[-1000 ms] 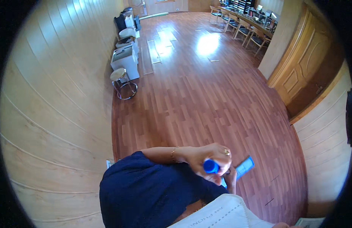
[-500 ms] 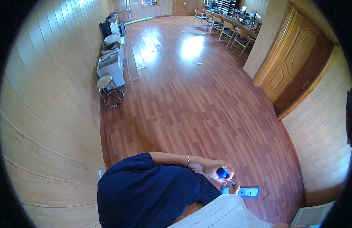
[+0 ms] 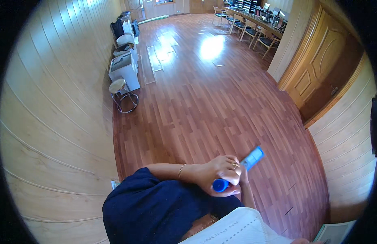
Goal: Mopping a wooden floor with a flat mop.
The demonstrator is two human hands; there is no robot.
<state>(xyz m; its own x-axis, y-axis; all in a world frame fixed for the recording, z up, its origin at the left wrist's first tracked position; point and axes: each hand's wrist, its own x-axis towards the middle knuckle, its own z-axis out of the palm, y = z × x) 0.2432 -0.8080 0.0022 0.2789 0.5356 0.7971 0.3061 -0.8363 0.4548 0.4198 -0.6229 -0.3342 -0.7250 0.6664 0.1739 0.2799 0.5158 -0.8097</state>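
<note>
My left hand (image 3: 221, 171), with a ring and a bracelet, is wrapped round the top of a flat mop's handle. The handle's blue end cap (image 3: 220, 185) pokes out by the thumb. Behind it my right hand (image 3: 244, 176) is closed lower on the handle, its fingers mostly hidden by the left hand. Beyond both hands the light-blue flat mop head (image 3: 252, 158) rests on the wooden floor (image 3: 188, 114), slanting away to the right. Most of the handle is out of sight beneath my hands.
A round stool (image 3: 122, 93) and a white cabinet (image 3: 125, 72) stand along the left wall. A wooden door (image 3: 324, 67) is at the right, with chairs (image 3: 249, 32) along a desk farther back. Loose strips (image 3: 154, 59) lie on the far floor. A pale panel (image 3: 334, 232) leans at bottom right.
The mop head has swung forward, from beside me at the lower right to ahead of my hands, and now lies slanted. Both hands have shifted; the left one moved leftward and forward.
</note>
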